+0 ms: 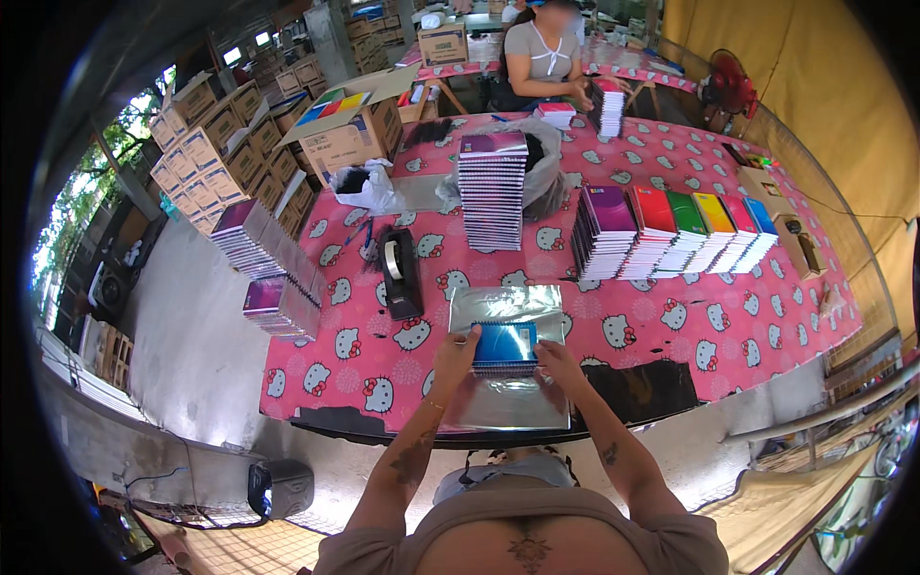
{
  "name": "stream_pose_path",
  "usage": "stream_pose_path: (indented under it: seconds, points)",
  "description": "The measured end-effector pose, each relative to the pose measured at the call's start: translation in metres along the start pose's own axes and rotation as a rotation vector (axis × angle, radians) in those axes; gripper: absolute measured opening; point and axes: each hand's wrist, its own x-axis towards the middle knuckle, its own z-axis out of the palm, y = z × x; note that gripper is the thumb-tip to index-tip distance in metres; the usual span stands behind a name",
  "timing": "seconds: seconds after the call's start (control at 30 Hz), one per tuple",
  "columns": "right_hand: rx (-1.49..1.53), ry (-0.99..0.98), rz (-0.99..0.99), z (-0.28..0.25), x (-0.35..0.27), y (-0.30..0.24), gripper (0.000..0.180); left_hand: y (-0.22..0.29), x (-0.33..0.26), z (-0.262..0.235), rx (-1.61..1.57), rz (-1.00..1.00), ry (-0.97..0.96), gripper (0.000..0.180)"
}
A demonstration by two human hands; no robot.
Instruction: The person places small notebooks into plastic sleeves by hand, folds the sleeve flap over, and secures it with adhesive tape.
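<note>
A blue spiral notebook (506,343), or a small stack of them, lies near the table's front edge with its coil sides showing. Under it spreads a shiny, clear plastic sheet (508,407). My left hand (456,353) grips the notebook's left end, thumb on the cover. At the right end, my right hand (556,359) holds it the same way. A black tape dispenser (400,278) stands beyond my left hand. Past the plastic rises a tall stack of purple spiral notebooks (492,196).
Notebook stacks in several colours (655,230) stand at right; wrapped purple stacks (278,273) sit at the left edge. A carton (345,144) and plastic bags (369,187) lie behind. Across the table, a co-worker (546,62) holds a notebook stack (607,107). A red fan (728,81) is behind.
</note>
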Motion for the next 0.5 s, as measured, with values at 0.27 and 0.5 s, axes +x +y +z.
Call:
stream_pose_path:
  seconds: [0.27, 0.5]
  points:
    - [-0.293, -0.037, -0.215, -0.021, -0.036, 0.036, 0.033, -0.033, -0.029, -0.021, -0.299, 0.054, -0.126, 0.043]
    - [-0.746, -0.371, -0.669, -0.022, -0.060, 0.030, 0.026, -0.072, -0.062, -0.049, 0.145, 0.648, -0.480, 0.016]
